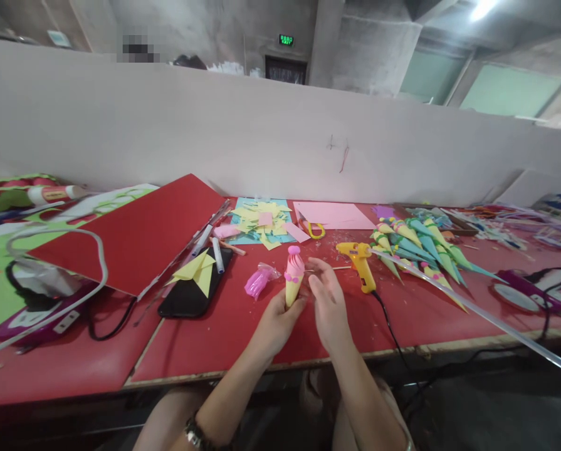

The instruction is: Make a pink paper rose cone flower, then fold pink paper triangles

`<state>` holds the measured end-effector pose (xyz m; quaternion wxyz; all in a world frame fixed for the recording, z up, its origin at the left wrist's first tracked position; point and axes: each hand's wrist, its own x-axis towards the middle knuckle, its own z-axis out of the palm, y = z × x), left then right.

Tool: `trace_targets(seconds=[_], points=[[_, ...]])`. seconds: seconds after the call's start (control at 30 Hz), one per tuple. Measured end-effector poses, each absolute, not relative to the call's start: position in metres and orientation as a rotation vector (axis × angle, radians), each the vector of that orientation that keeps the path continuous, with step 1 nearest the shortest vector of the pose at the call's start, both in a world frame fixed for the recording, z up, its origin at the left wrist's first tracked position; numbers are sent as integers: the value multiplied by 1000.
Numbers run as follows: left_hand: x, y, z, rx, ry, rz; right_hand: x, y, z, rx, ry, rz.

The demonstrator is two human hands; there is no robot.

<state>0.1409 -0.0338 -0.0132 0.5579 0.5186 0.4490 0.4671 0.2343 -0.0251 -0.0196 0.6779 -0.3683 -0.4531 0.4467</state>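
A small craft ice cream cone (293,275) stands nearly upright in my left hand (278,319), its pale yellow lower end between my fingers. It has a pink swirled top with a ball on it and pink beads around the middle. Just to the right, my right hand (328,304) is open with its fingers loosely curved, and I see nothing in it. Whether its fingertips touch the cone I cannot tell. Left of the cone lies a clear bag of pink material (260,280). To the right rests a yellow hot glue gun (359,263) with a long clear stick in its back.
A pile of finished cones (416,241) lies at the right. Yellow paper scraps (261,219) and yellow-handled scissors (316,231) are behind my hands. A black phone (190,294), a red board (143,232) and a power strip (36,319) occupy the left. The glue gun's cord (388,319) crosses the table edge.
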Motion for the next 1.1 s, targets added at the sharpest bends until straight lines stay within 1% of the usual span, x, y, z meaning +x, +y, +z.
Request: trace_targets(seconds=[0.13,0.27,0.77,0.93,1.1], points=[[139,-32,-13,1180,1144,1101,234,-24,-20,-946,-932,917],[136,-31,-11,1165,1177,1123,232,-26,-19,-968,-905,904],[127,-25,-14,1050,951,1156,230,-33,-11,-892,-1079,866],[127,-26,-12,1016,928,1160,229,-35,-11,-939,-1084,861],[127,-27,-10,949,917,1166,227,-35,-10,-883,-1064,931]])
